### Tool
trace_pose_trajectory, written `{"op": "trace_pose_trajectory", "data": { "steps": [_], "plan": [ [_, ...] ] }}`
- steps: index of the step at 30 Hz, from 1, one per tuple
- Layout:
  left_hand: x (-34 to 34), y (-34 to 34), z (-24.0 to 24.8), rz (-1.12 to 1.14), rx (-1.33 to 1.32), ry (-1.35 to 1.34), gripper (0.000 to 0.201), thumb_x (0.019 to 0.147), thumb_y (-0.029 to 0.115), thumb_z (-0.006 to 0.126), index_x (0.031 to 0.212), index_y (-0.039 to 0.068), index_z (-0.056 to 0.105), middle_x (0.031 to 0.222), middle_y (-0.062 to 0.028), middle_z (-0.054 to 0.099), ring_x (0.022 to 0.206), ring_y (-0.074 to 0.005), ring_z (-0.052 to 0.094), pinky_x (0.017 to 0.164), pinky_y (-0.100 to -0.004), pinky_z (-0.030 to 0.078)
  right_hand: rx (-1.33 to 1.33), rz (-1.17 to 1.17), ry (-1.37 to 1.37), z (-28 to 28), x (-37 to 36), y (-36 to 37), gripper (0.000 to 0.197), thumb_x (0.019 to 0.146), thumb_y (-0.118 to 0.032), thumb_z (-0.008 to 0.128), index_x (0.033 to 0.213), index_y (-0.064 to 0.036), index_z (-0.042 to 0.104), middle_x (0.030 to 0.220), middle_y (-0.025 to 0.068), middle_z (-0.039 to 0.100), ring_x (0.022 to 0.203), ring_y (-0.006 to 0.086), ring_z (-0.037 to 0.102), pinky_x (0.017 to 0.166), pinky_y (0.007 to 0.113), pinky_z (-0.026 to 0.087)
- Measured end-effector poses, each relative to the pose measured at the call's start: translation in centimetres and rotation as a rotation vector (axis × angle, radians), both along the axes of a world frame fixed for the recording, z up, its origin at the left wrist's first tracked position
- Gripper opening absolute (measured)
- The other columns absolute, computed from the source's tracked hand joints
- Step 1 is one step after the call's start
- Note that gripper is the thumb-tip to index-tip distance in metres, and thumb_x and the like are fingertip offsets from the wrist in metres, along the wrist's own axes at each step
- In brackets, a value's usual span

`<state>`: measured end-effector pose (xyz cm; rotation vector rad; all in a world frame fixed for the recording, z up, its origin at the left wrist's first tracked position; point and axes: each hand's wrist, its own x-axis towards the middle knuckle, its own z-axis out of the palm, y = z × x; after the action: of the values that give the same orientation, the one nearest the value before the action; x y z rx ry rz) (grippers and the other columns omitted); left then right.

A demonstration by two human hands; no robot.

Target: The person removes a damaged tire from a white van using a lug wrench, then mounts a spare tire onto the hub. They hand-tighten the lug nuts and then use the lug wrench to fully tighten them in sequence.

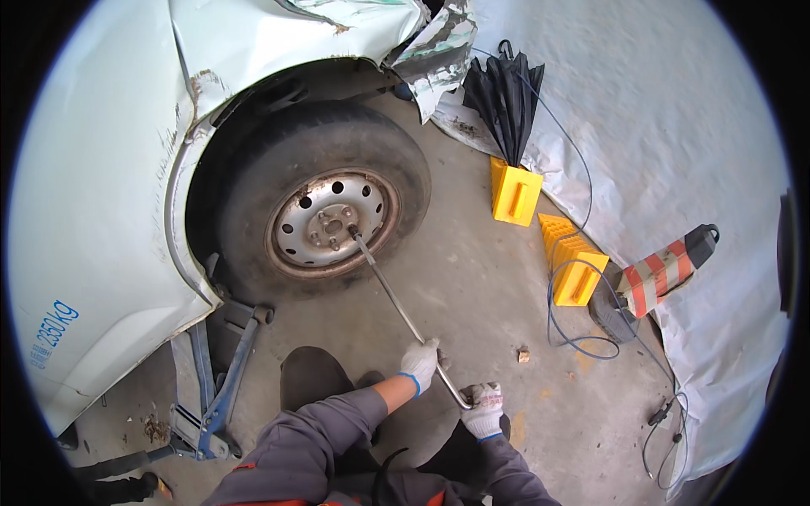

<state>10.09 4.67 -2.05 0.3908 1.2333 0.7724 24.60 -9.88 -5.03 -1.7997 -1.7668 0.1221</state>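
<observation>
A long metal lug wrench (392,295) reaches from the wheel down to my hands, its far end at a lug nut on the steel rim (297,205). My left hand (421,364), in a white work glove, is closed around the shaft. At the bent near end, my right hand (483,408), gloved the same way, grips the handle. The black tire (253,169) sits in the wheel arch of a white, damaged vehicle (101,169). Whether the socket is fully seated on the nut is too small to tell.
A blue floor jack (224,396) stands by the vehicle's sill at left. To the right are yellow wheel chocks (516,196), a black folded umbrella (504,101), a striped traffic cone (662,278) lying tilted, and a looping cable (550,308). White sheeting (658,126) hangs behind.
</observation>
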Motion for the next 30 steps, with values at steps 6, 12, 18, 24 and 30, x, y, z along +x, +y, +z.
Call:
{"op": "trace_pose_trajectory", "data": {
  "steps": [6,12,18,24,30],
  "plan": [
    [-0.2,0.0,-0.1,0.070,0.000,-0.052,0.022,0.102,0.019,0.055,0.104,-0.004,0.051,0.076,-0.0126,0.058,0.054,-0.0246,0.061,0.046,-0.0384,0.052,-0.134,0.033,0.048,-0.9,-0.1,-0.1,0.013,0.073,-0.021,0.077,0.080,-0.0126,0.071,0.075,0.0063,0.069,0.079,0.0291,0.065,0.085,0.043,0.048],
    [-0.7,-0.9,-0.5,0.044,0.005,-0.002,0.023,0.103,0.019,0.052,0.111,-0.002,0.056,0.077,-0.0095,0.059,0.059,-0.0240,0.061,0.053,-0.0389,0.059,-0.235,0.082,-0.099,3.5,-0.9,-1.6,0.024,0.077,-0.027,0.076,0.095,-0.0116,0.074,0.088,0.0103,0.070,0.092,0.0328,0.064,0.085,0.046,0.051],
    [-1.3,-4.3,0.5,0.003,-0.070,-0.029,0.022,0.104,0.019,0.051,0.116,0.001,0.046,0.079,-0.0126,0.061,0.061,-0.0276,0.065,0.056,-0.0429,0.061,-0.208,0.067,-0.093,2.8,-0.2,-4.6,0.012,0.078,-0.020,0.074,0.088,-0.0121,0.071,0.084,0.0109,0.067,0.085,0.0359,0.063,0.075,0.047,0.052],
    [-2.9,-3.7,-0.4,0.062,-0.142,-0.034,0.021,0.104,0.020,0.052,0.112,0.001,0.046,0.079,-0.0118,0.060,0.060,-0.0284,0.064,0.055,-0.0438,0.060,-0.103,0.097,-0.042,2.6,-2.2,-4.7,0.009,0.080,-0.017,0.073,0.084,-0.0105,0.068,0.080,0.0123,0.065,0.081,0.0362,0.062,0.071,0.048,0.050],
    [-3.3,-4.0,0.3,0.064,-0.113,-0.049,0.019,0.103,0.019,0.054,0.108,0.002,0.048,0.078,-0.0108,0.058,0.059,-0.0278,0.062,0.053,-0.0428,0.059,-0.166,0.079,-0.040,0.6,-2.7,-5.3,0.015,0.079,-0.020,0.075,0.088,-0.0095,0.070,0.084,0.0115,0.068,0.083,0.0348,0.064,0.077,0.046,0.051]
  ]
}}
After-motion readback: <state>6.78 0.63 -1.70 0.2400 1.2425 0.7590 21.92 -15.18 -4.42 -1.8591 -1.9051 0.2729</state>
